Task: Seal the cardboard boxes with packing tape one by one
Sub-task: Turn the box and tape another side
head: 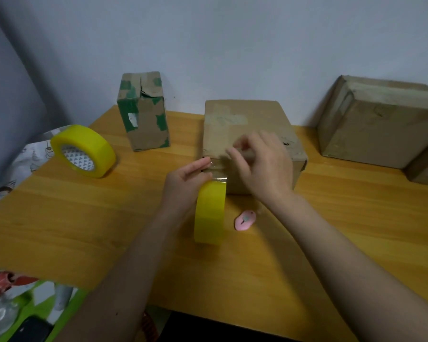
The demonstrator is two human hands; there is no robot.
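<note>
The middle box [252, 134] sits on the counter [84, 218] directly ahead of both hands, its near top edge facing the person. The left hand [185, 183] holds a yellow roll [210, 211] on edge just before the box's front face, fingers mostly straight and extended toward the box. A clear strip [218, 172] runs up from the roll onto that near edge. The right hand [262, 164] lies over the top of the box at the strip's end, fingers curled; motion blur prevents telling whether it pinches the tape or only presses it. The strip's long axis runs front to back, away from the person, so the seam would be followed by drawing the roll along that line, the right hand being nearer the fixed end. A pink cutter [245, 220] lies on the counter just right of the roll, within the right hand's reach. A second roll [83, 150], a green-marked box [143, 112] and a large box [381, 122] stand apart, untouched.
</note>
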